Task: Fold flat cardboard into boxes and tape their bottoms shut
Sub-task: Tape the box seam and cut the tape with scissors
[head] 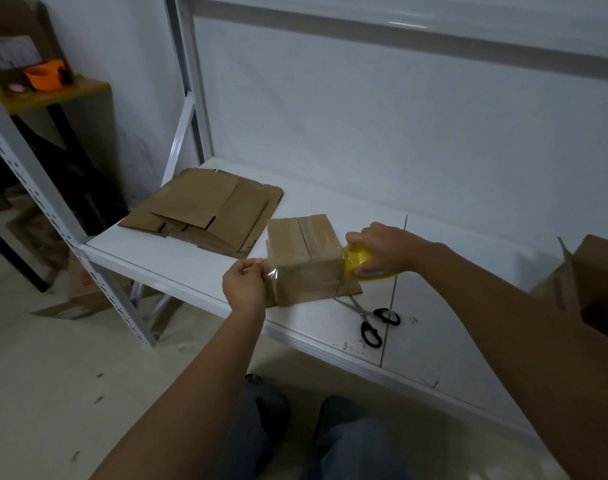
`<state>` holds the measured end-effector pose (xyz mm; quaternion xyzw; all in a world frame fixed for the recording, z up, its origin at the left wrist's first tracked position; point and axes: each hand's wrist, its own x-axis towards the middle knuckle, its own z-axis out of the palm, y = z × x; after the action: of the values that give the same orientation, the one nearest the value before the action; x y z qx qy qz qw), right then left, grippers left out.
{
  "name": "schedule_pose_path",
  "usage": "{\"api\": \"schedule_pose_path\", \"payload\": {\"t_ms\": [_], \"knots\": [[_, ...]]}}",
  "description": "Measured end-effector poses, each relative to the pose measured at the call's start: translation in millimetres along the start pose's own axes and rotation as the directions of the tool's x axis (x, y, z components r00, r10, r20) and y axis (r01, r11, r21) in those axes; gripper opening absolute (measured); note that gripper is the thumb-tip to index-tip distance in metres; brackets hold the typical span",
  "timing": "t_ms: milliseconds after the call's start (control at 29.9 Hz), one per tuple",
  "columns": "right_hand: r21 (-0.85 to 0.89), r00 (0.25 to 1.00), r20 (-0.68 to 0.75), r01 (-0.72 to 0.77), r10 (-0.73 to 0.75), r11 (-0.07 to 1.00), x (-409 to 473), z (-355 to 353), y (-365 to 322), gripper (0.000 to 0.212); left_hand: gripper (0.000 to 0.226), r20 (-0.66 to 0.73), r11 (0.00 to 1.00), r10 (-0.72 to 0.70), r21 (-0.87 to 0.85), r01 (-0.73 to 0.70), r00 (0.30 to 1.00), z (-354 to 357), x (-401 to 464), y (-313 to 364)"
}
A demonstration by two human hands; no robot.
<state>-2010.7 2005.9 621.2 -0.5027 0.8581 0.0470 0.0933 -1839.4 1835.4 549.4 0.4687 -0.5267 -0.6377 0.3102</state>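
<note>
Flattened cardboard sheets [205, 213] lie stacked at the white shelf's [434, 306] left end. Beside them, the left hand [245, 285] pinches the clear tape end [272, 271] against the upturned small box [306, 258]. The right hand [382, 249] grips the yellow tape roll [356, 263] touching the box's right side. Black-handled scissors [371, 320] lie nearer the shelf's front edge.

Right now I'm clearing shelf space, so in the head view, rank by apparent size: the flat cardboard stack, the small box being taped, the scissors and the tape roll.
1. flat cardboard stack
2. small box
3. scissors
4. tape roll, partly hidden by the right hand, so unsure
</note>
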Motion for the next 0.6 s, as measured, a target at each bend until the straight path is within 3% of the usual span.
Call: {"api": "schedule_pose_path", "payload": {"t_ms": [167, 334, 602], "knots": [[-0.012, 0.999, 0.047, 0.004, -0.004, 1.0, 7.4, -2.2, 2.3, 0.044, 0.016, -0.012, 0.997, 0.004, 0.074, -0.003, 1.0, 11.4, 3.1, -8.6], [0.006, 0.996, 0.086, 0.002, -0.003, 1.0, 9.7, 1.3, 5.0, 0.064, 0.019, -0.038, 0.991, 0.051, 0.122, -0.047, 0.998, 24.8, 2.3, -15.4], [0.053, 0.988, 0.151, -0.005, -0.003, 0.999, 15.3, -1.9, 5.0, 0.06, 0.026, -0.034, 0.983, 0.022, 0.185, -0.016, 0.999, 31.7, 3.5, -15.0]]}}
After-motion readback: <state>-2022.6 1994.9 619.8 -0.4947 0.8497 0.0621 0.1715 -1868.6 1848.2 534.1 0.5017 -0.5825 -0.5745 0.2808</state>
